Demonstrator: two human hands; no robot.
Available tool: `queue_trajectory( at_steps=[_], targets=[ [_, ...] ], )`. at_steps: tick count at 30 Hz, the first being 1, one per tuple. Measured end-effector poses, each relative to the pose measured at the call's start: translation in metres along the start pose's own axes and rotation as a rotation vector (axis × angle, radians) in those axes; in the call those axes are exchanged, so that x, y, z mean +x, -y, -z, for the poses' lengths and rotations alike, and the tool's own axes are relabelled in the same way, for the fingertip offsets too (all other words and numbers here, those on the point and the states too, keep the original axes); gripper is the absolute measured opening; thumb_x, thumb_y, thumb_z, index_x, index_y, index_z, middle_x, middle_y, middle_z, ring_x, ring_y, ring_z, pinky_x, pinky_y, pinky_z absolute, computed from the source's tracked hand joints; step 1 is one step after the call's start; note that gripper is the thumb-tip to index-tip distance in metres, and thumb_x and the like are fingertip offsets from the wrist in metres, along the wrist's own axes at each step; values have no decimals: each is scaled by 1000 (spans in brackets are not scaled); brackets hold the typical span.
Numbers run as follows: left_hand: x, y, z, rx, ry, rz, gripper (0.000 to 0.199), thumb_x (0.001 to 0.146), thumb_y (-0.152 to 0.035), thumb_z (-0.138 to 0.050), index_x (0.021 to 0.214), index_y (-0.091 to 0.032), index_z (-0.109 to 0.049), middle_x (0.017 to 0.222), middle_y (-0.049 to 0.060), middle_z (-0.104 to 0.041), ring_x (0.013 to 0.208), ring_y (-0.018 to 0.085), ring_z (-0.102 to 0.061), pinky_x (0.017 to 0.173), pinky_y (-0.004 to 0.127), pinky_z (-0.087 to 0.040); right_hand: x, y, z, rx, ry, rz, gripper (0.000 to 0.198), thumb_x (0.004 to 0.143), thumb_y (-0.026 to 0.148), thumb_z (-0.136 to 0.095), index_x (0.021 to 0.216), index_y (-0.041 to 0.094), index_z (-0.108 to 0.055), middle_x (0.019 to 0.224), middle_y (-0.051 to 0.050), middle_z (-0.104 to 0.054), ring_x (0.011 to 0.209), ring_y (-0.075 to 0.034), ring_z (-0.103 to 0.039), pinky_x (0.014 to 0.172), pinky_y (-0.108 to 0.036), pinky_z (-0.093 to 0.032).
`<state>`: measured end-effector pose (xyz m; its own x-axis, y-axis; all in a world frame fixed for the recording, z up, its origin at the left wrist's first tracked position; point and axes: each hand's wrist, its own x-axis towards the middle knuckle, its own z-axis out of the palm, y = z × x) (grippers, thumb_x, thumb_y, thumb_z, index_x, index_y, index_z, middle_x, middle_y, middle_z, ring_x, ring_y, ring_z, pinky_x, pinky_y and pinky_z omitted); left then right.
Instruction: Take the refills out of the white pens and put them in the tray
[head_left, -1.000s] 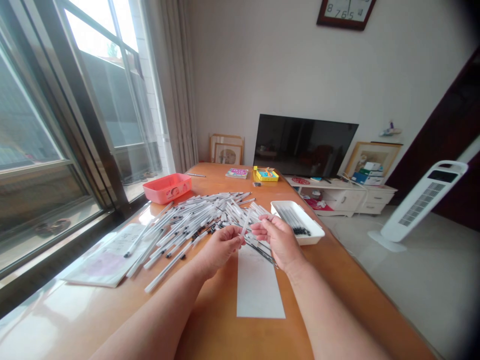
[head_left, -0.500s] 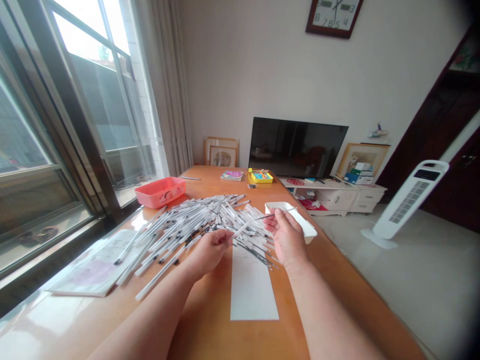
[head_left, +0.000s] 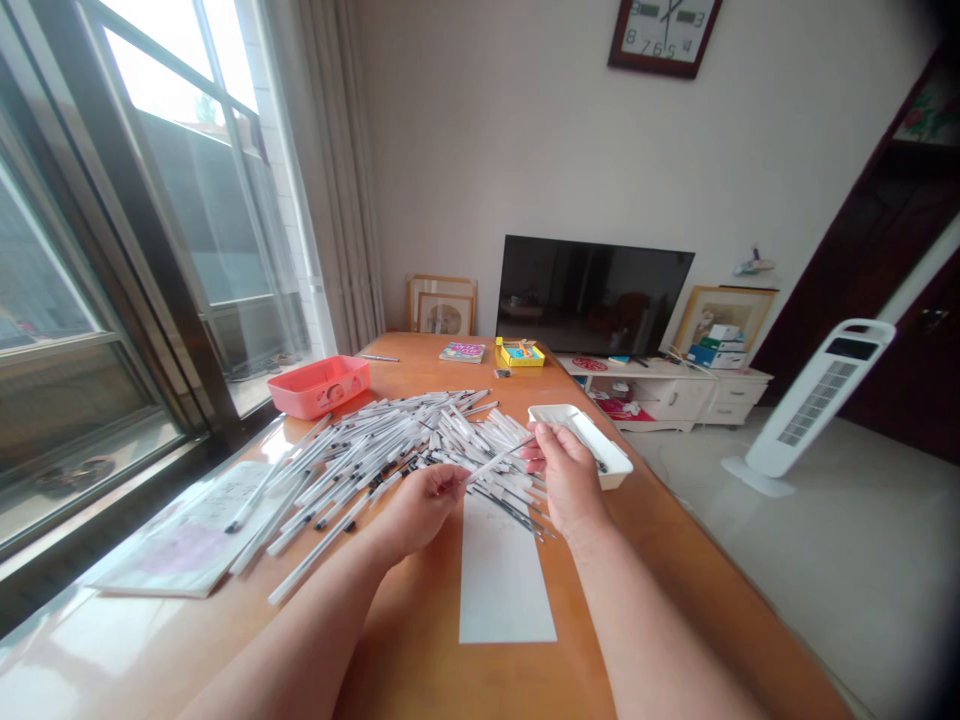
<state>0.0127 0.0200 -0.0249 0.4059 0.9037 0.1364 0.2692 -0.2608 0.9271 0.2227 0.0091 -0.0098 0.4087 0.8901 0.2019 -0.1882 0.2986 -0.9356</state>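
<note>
My left hand pinches the near end of a translucent white pen barrel above the table. At the barrel's far end, my right hand grips a thin dark pen refill; part of it appears to be inside the barrel. Beyond both hands spreads a heap of pen barrels, some with black ends. Several dark refills lie between the hands, over the top of a white paper strip. An open white box stands just behind my right hand, with a few thin items inside.
A red plastic basket stands at the table's left edge, and a booklet lies under some barrels. Farther back are a pen, a colourful book and a yellow box. The wooden table drops off to the right.
My right hand has come slightly closer to my left, and less of the refill shows outside the barrel. My left hand keeps its hold on the barrel.
</note>
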Motion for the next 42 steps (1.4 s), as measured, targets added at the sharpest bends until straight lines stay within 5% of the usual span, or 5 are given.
queue_trajectory(
  at_steps=[6, 16, 32, 42],
  targets=[
    [1, 4, -1, 19, 5, -6, 26, 84, -37, -60, 96, -19, -75, 77, 2, -65, 72, 18, -54, 70, 28, -41, -1, -1, 1, -64, 15, 3, 40, 82, 56, -67, 101, 21, -70, 86, -4, -68, 74, -15, -57, 51, -22, -36],
    [0, -1, 1, -24, 34, 9, 27, 83, -41, -63, 95, -19, -74, 76, 1, -63, 73, 17, -52, 70, 27, -40, -7, -5, -7, -111, 137, -33, 45, 78, 56, -71, 105, 20, -69, 88, -5, -72, 81, -19, -62, 56, -25, -40],
    [-1, -4, 4, -51, 19, 44, 30, 82, -41, -64, 96, -17, -75, 76, 2, -63, 73, 17, -52, 72, 28, -39, 0, -6, -1, -113, 71, -46, 42, 80, 54, -66, 103, 19, -70, 89, -7, -73, 79, -20, -65, 56, -26, -45],
    [2, 4, 16, -147, -70, 68, 36, 78, -46, -69, 102, -19, -73, 87, 3, -70, 79, 18, -59, 75, 29, -42, 10, -21, 21, -579, 144, -6, 10, 71, 29, -65, 75, 21, -70, 61, -1, -65, 55, -16, -52, 52, -27, -34]
  ],
)
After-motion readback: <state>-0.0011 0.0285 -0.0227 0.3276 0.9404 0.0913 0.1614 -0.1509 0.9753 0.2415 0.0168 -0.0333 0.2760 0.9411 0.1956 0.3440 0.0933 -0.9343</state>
